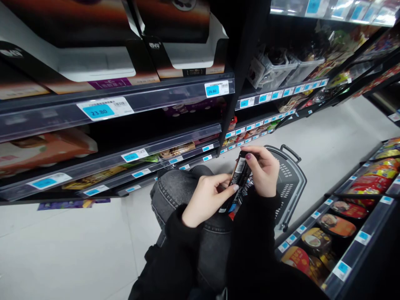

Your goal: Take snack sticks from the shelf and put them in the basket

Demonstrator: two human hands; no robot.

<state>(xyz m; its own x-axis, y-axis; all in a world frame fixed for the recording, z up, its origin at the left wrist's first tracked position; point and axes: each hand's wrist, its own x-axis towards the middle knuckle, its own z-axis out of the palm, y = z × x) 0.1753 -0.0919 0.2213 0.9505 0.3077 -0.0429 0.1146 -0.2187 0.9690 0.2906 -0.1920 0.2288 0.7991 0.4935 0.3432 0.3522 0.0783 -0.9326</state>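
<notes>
Both my hands hold a dark package with a white barcode label near its upper end. It is tilted, and its kind I cannot make out. My left hand grips its lower left side, the thumb lying across the face. At the upper right, my right hand is closed on the package with its thumb near the top edge. Just beyond my hands and knees stands a grey shopping basket with slotted sides, partly hidden by my right sleeve. Colourful wrapped items show below the package.
A tall dark shelf with price tags and boxed goods rises on the left and ahead. Clear plastic bins stand farther along. On the right, a low shelf holds bowls and bags of food. Purple packets show beneath the left shelf.
</notes>
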